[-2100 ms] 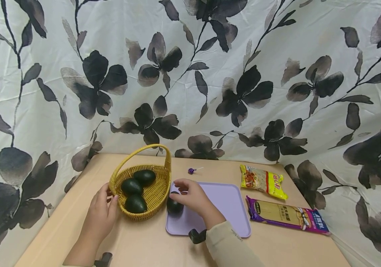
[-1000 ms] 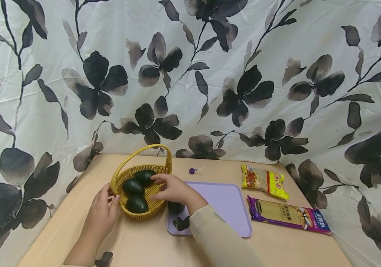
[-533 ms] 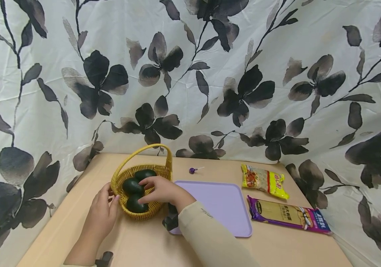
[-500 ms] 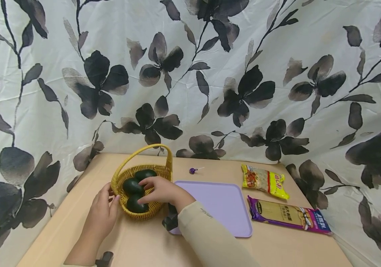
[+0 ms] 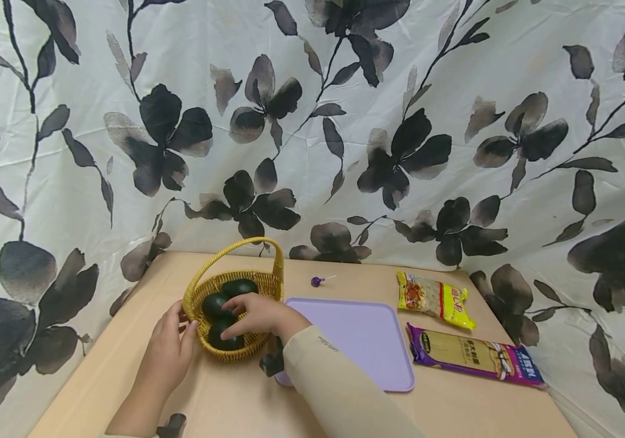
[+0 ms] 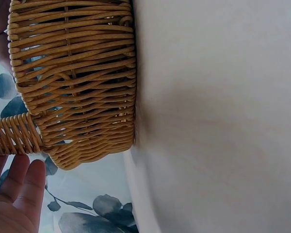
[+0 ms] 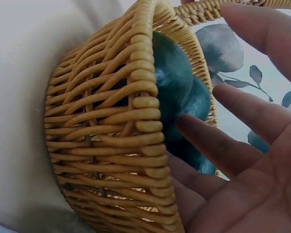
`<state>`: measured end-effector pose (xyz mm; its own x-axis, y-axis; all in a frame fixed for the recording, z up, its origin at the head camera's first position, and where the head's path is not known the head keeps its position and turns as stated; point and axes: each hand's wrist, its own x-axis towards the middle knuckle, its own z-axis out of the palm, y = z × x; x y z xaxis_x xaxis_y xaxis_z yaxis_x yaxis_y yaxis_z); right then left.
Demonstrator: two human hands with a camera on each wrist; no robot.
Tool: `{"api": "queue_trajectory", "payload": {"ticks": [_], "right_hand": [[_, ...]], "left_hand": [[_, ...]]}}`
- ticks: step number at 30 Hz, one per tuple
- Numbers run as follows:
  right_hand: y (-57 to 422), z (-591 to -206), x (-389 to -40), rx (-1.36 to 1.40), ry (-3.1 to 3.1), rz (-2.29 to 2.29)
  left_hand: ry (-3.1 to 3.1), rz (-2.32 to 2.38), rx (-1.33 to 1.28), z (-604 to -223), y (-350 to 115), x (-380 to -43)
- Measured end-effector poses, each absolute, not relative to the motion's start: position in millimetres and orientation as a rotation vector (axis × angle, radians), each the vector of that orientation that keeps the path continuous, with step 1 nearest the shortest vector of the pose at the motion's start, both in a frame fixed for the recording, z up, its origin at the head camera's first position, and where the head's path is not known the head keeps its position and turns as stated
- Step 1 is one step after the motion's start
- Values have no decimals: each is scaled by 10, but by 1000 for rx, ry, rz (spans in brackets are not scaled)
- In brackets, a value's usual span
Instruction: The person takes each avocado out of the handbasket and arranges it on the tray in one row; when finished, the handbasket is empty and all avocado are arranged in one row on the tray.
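Observation:
The yellow wicker basket (image 5: 264,309) stands on the table at left, its handle arching up. Several dark green avocados lie inside it, the rearmost avocado (image 5: 239,287) partly covered by my right hand. My left hand (image 5: 167,347) rests against the basket's left side, fingertips at the foot of the handle (image 6: 14,134) in the left wrist view. My right hand (image 5: 260,313) reaches over the basket's right rim, fingers spread and only slightly bent above the avocados (image 7: 172,73). In the right wrist view nothing lies in its palm.
A lilac tray (image 5: 359,340) lies right of the basket, its left part behind my right wrist and sleeve. A purple lollipop (image 5: 317,281) lies behind it. Yellow food packet (image 5: 435,299) and purple-and-gold packet (image 5: 473,356) lie at right. A floral curtain (image 5: 312,152) hangs behind.
My right hand has moved left from the avocado at the tray's left edge to over the avocados in the basket. That tray avocado is now hidden by my right wrist. My left hand stays put.

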<state>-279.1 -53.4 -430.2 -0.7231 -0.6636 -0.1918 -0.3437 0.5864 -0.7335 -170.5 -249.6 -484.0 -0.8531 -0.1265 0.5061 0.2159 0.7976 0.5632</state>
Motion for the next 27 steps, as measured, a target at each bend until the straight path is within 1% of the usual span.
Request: {"api": "queue_trajectory", "payload": {"ticks": [16,27], "right_hand": [[-716,-4403,-2853,-760,2384,-905],[-814,-4358,-2869,-604,2419,-840]], "left_hand": [[-2440,-850,-77,-4879,-2513,-1737],[-2429,-859,-73,-4875,-2492,-1734]]}}
